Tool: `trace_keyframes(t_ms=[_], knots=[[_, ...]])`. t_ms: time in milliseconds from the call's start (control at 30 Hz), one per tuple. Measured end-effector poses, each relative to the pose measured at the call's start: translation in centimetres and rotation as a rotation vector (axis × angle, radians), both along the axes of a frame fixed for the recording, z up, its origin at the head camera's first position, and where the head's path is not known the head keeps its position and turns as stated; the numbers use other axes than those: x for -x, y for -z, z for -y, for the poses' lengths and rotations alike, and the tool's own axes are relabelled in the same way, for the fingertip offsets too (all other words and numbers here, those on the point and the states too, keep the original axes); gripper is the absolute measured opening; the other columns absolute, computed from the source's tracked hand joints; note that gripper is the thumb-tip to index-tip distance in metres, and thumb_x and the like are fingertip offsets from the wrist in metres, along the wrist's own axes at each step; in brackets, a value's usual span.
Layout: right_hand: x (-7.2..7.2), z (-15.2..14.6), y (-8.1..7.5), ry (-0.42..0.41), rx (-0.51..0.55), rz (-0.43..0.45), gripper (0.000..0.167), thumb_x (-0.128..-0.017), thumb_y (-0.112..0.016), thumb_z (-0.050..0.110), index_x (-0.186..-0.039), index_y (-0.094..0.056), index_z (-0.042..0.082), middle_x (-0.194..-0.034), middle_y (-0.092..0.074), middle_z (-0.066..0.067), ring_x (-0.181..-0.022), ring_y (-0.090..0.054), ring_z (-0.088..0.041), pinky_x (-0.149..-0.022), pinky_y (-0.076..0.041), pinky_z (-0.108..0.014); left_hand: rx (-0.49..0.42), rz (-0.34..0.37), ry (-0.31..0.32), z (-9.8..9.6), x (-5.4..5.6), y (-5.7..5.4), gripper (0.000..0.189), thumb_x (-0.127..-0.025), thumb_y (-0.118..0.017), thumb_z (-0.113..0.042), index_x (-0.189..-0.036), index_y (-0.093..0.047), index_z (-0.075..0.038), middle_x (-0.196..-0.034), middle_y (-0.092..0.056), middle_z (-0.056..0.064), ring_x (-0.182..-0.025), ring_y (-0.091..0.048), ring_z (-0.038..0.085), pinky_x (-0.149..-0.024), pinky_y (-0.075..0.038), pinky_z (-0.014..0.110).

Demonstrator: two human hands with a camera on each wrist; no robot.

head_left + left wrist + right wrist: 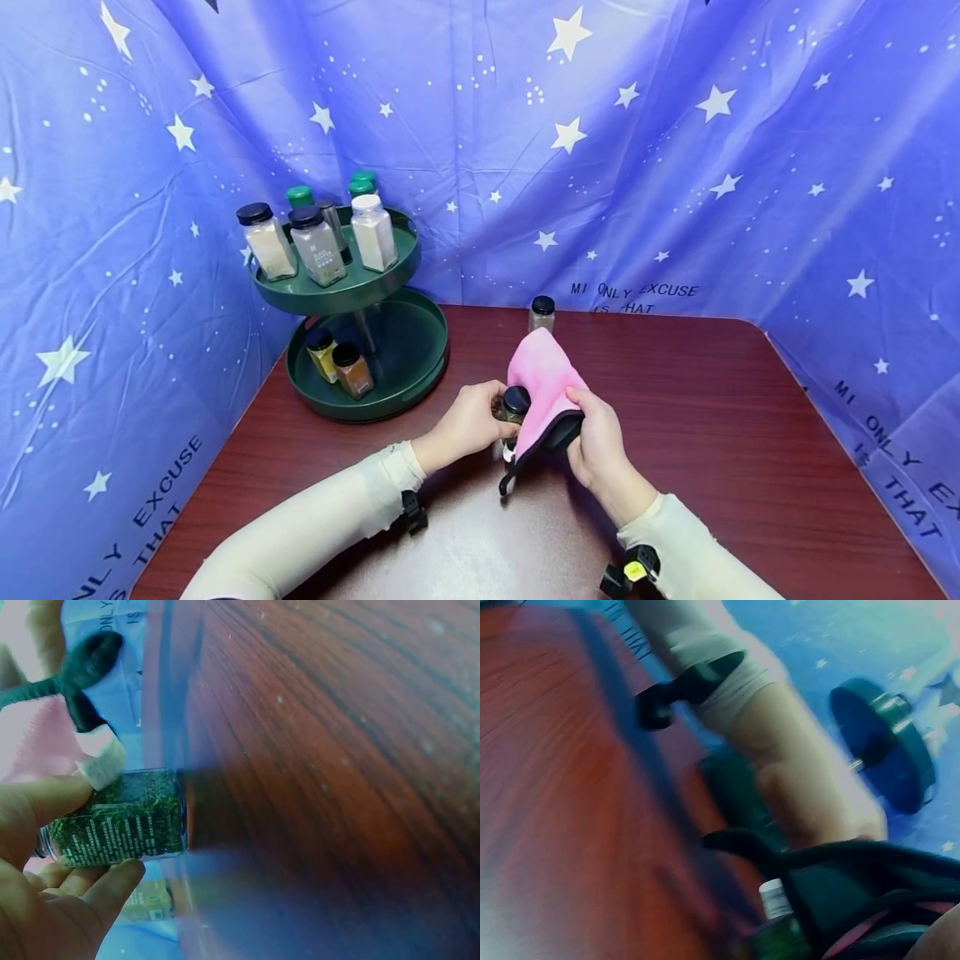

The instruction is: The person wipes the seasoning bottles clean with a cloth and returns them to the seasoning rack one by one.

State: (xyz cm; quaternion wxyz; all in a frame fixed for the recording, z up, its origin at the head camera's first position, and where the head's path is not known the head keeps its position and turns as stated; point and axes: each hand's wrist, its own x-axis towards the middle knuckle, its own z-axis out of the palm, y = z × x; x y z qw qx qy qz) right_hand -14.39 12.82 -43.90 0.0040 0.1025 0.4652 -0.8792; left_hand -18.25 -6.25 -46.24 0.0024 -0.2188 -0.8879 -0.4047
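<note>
Between my left thumb and fingers: glass jar [124,825] of green herbs, black cap up. Left hand [472,418] is clamped on it, thumb [56,796] on one side, fingers on the opposite side, base sticking out past the fingertips toward the table [712,417]. Can't tell if the base touches down. Right hand [602,437] is closed on the pink cloth [543,375], thumb on the pink face, other fingers mostly hidden. Cloth hangs right beside the jar and covers part of it in the head view; its white tag [103,765] overlaps the jar near my left thumb. Second black-capped jar [542,314] stands behind the cloth. Two-tier green rack [411,354] with more jars is off left.
</note>
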Motion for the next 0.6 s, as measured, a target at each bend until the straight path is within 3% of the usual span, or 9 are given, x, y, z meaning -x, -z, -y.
trace_keyframes(t_ms=[133,233,400,500,600], knots=[[0.0,0.4,2.3,0.009,-0.109,0.023,0.019,-0.099,-0.049,0.004,-0.086,-0.062,0.009,-0.086,-0.068,0.005,-0.083,-0.065,-0.006,-0.08,-0.055,-0.021,0.012,-0.012,0.002,0.0,0.1,0.0,0.038,-0.076,-0.09,-0.018,-0.107,-0.07,-0.008,-0.091,-0.074,-0.002,-0.075,-0.063,0.004,-0.07,-0.053,0.02],[0.0,0.6,2.9,-0.02,-0.153,0.024,0.02,-0.098,-0.049,0.004,-0.085,-0.062,0.009,-0.084,-0.069,0.004,-0.081,-0.066,-0.006,-0.078,-0.056,-0.022,0.011,-0.008,-0.007,0.1,0.1,-0.1,0.038,-0.076,-0.09,-0.018,-0.107,-0.07,-0.008,-0.09,-0.074,-0.002,-0.074,-0.062,0.006,-0.07,-0.053,0.021],[0.1,0.7,1.7,0.002,-0.168,0.022,0.022,-0.098,-0.051,0.004,-0.081,-0.063,0.01,-0.086,-0.067,0.005,-0.084,-0.064,-0.005,-0.081,-0.054,-0.021,0.006,0.0,-0.017,0.0,-0.1,-0.2,0.037,-0.076,-0.09,-0.019,-0.105,-0.069,-0.009,-0.087,-0.072,-0.003,-0.072,-0.061,0.006,-0.068,-0.052,0.021],[0.1,0.4,0.4,0.035,-0.104,0.03,0.024,-0.098,-0.05,0.002,-0.079,-0.063,0.009,-0.085,-0.064,0.005,-0.083,-0.062,-0.006,-0.08,-0.053,-0.02,0.005,0.007,-0.012,-0.1,-0.2,-0.1,0.037,-0.076,-0.091,-0.02,-0.104,-0.069,-0.01,-0.086,-0.072,-0.004,-0.072,-0.06,0.005,-0.067,-0.052,0.021],[0.0,-0.1,-0.9,0.014,-0.019,0.006,0.019,-0.1,-0.046,0.001,-0.09,-0.062,0.006,-0.09,-0.065,0.004,-0.086,-0.063,-0.006,-0.082,-0.054,-0.021,0.006,0.014,-0.012,-0.1,-0.3,-0.1,0.039,-0.074,-0.092,-0.022,-0.104,-0.069,-0.011,-0.086,-0.072,-0.005,-0.072,-0.06,0.004,-0.067,-0.051,0.021]])
